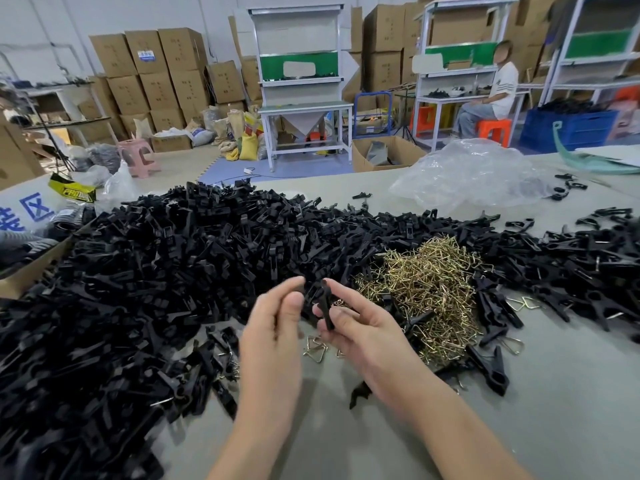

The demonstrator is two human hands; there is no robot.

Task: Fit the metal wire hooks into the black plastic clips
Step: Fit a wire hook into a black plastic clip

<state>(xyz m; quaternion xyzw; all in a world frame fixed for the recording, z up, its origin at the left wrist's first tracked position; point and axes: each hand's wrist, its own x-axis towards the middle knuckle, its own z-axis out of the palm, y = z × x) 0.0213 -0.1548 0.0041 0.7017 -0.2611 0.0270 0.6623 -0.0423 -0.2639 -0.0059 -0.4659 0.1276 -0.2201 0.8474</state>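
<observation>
1 black plastic clip (325,306), long axis near upright, just left of the heap of brass-coloured wire hooks (427,292). Right hand (362,329) pinches its lower half and left hand (277,327) pinches its top. Right hand is nearer the heap.

Bright, even light from above fills the room, and I see only soft, faint shadows beneath the left hand (273,327) and right hand (367,330) on the table (554,427). The wide lens bows the shelving (588,60) at the frame's edges. Motion blur smears both hands; the black clip pile (156,271) goes soft toward the lower-left corner.
</observation>
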